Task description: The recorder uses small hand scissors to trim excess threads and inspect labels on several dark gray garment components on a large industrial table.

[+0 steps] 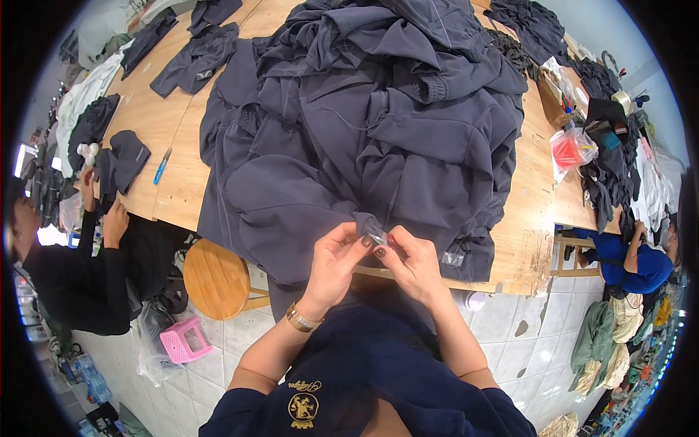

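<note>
A large pile of dark grey garments [320,146] covers the middle of the table, with elastic gathered parts and loose threads showing. At its near edge my left hand [336,262] pinches a folded corner of a dark grey garment [368,221]. A small, shiny whitish label [377,238] shows at that corner, between the fingertips of both hands. My right hand [411,268] is closed at the same spot, thumb and index finger pressed together by the label. A small red spot shows at its index finger; I cannot make out what it is. Another shiny label [452,258] lies on the pile to the right.
On the wooden table [171,120] lie a blue-handled tool [162,166] and more dark garments [196,58]. A clear bag with something red [571,149] sits at right. A round wooden stool [216,280] and a pink stool [186,340] stand left. People work at both sides.
</note>
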Motion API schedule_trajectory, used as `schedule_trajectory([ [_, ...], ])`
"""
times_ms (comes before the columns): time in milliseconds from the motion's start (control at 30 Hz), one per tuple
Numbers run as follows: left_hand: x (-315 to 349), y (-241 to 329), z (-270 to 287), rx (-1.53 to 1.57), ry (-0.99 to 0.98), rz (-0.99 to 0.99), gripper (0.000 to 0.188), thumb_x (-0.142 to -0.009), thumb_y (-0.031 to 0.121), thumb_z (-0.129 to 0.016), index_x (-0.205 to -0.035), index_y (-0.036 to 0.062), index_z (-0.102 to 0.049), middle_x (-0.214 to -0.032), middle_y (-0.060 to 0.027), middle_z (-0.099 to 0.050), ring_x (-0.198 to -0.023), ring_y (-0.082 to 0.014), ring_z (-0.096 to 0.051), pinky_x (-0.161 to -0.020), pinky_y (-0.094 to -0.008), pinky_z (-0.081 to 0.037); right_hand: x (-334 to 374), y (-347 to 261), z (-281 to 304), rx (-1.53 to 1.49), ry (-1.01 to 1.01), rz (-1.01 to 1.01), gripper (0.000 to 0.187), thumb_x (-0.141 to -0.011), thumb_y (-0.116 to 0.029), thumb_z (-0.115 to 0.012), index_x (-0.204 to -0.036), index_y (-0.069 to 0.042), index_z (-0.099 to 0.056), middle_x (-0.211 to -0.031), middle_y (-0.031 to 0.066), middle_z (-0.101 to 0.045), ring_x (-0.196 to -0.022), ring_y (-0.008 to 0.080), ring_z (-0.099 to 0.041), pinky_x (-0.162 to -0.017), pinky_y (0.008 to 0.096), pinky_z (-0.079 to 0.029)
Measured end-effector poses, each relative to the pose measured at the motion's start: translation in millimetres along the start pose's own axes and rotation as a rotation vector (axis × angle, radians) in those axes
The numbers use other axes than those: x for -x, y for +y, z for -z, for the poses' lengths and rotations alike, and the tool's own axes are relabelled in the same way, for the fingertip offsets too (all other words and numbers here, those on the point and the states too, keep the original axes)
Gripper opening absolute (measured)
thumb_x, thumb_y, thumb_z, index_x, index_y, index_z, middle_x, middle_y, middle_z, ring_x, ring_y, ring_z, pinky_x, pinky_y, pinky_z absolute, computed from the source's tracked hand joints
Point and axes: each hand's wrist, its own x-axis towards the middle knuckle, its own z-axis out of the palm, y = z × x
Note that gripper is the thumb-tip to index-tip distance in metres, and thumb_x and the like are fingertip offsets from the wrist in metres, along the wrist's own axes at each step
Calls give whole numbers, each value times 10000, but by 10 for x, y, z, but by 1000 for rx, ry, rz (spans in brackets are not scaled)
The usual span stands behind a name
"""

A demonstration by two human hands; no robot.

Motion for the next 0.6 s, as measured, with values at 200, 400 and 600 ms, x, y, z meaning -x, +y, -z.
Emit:
schedule_trajectory([
  [200, 0, -4, -17, 43, 8, 7, 158, -902, 36, -567, -1048, -22, -578, -997, -74, -636, -918, -118, -587, -868, -275, -469, -13, -18, -22, -88, 14, -32, 308, -856, -296, -607, -760, -22, -506, -575, 137, -499, -495, 302, -517, -485, 355, -390],
  [400, 5, -17, -10, 16, 17, -26, 127, -892, 10, -570, -1015, -15, -590, -980, -62, -641, -910, -98, -582, -856, -246, -453, -21, -10, -44, -108, -15, -64, 313, -869, -295, -598, -756, -17, -507, -562, 138, -487, -485, 296, -503, -475, 345, -378],
  [600, 5, -7, -36, -19, 65, -32, 134, -879, 6, -590, -1008, -30, -603, -968, -58, -649, -888, -88, -587, -836, -228, -453, -34, -32, -57, -122, 21, -44, 315, -868, -300, -598, -740, -26, -514, -550, 132, -487, -466, 289, -501, -465, 346, -373],
])
